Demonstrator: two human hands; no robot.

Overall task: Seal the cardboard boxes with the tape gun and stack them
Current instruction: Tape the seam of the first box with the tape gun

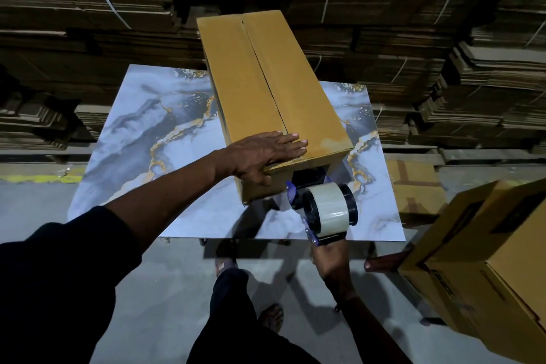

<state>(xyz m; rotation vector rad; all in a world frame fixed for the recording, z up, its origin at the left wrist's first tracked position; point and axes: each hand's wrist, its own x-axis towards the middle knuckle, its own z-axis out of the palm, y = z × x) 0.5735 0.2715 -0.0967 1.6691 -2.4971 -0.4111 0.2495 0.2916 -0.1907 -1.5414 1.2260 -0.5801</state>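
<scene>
A long brown cardboard box [266, 80] lies lengthwise on the marble-patterned table [141, 133], its two top flaps meeting along a bare centre seam. My left hand [266, 154] presses flat on the near end of the top, fingers spread across the seam. My right hand [332, 260] grips the handle of the tape gun [326, 210], which carries a roll of clear tape. The gun's front end touches the box's near end face, just below the top edge.
Sealed cardboard boxes [487, 263] stand stacked at the right, close to my right arm. Another taped box [413, 183] sits lower behind them. Strapped bundles of flat cardboard [88, 9] fill the background. My legs and sandalled feet are on the grey floor below the table.
</scene>
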